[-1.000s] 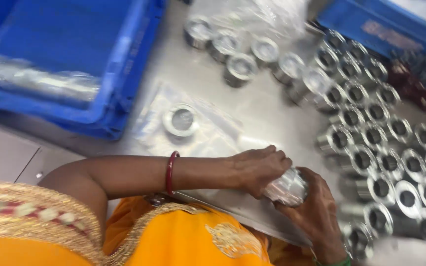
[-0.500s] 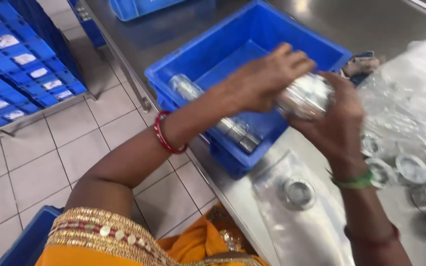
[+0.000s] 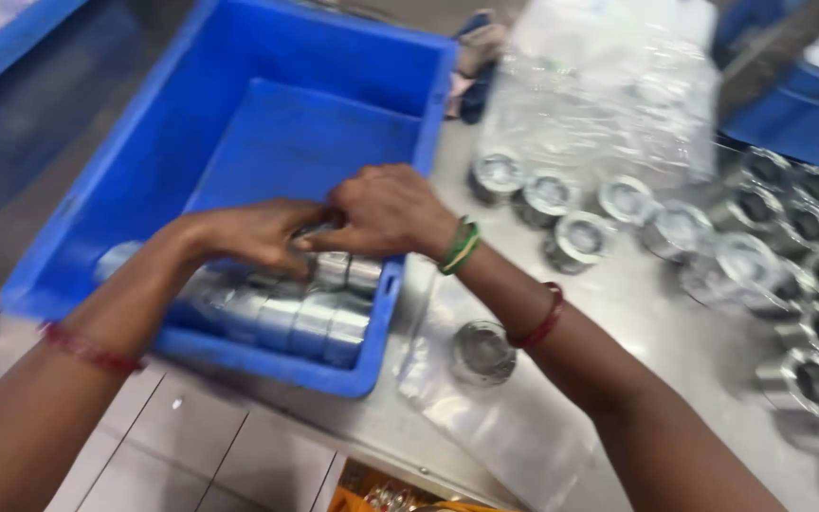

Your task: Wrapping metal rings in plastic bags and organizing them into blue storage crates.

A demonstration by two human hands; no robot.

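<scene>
In the blue crate (image 3: 239, 114), wrapped metal rings (image 3: 305, 318) lie under both hands' fingers (image 3: 310, 228).

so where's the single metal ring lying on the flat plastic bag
In the head view the metal ring lies on the plastic bag, right of the blue crate, under the right forearm.

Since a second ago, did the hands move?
Yes. Both the left hand and right hand went from the steel table into the blue crate.

Steel worktop (image 3: 656, 313), grey, scuffed. Directly on it: blue plastic crate (image 3: 239, 104) at left edge, clear plastic bags (image 3: 609, 95) at back, loose metal rings (image 3: 760, 246) clustered right, one ring on flat bag (image 3: 482, 353) near front.
</scene>
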